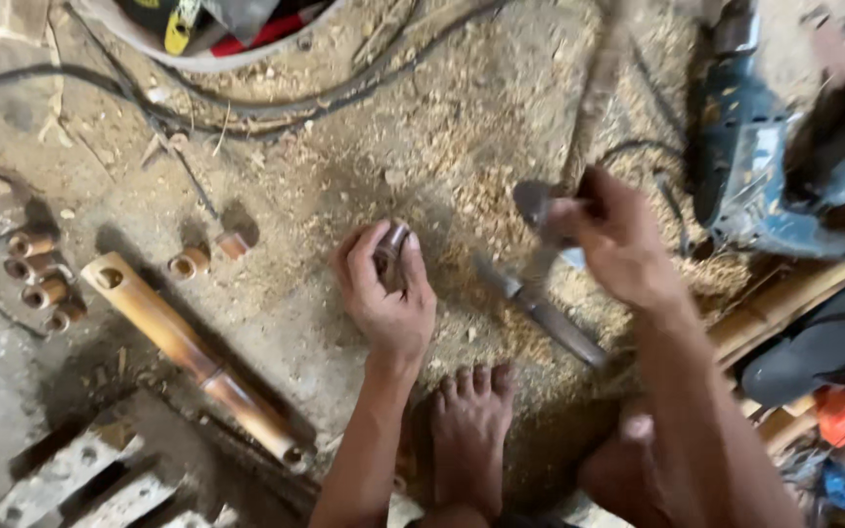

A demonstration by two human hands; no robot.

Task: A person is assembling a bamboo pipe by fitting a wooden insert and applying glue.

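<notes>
Far left on the sawdust floor (276,293) sit short cut bamboo rings (39,279) beside a long bamboo pole (183,347). The left hand (383,288) has its grip pinched round a small bamboo piece (392,246) standing on the floor. The right hand (618,240) is clenched on a hammer (538,210), blurred. A glancing blow could catch those fingers, or the bare foot (469,430) close below.

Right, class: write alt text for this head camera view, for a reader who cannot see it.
A person's left hand holds a short bamboo piece on a sawdust-covered floor, while the right hand grips a blurred, dark-headed tool beside it. A long bamboo pole and several short cut bamboo sections lie to the left, a blue power tool upper right, a bare foot below.
</notes>
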